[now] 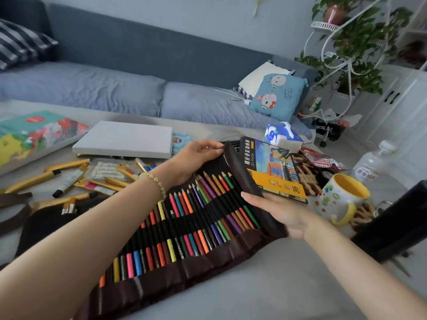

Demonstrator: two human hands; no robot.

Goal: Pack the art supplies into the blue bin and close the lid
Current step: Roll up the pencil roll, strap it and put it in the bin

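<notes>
A dark brown roll-up pencil case (184, 269) lies spread open across the table, filled with several coloured pencils (203, 211). Its right end is curled into a roll. My left hand (194, 158) pinches the far end of that roll, and my right hand (277, 211) grips its near end from below. Just beyond the roll lies a box of oil pastels (275, 169) marked 36. A white canvas (124, 139), gold paint tubes (67, 179) and brushes (68, 207) are scattered at the left. No blue bin is in view.
A mug with a yellow inside (342, 197), a clear plastic bottle (372, 165), a tissue pack (284, 137) and a snack bag (321, 160) crowd the right. A black object (392, 227) stands at the right edge. A colourful book (34, 135) lies far left. A blue sofa (115, 88) runs behind.
</notes>
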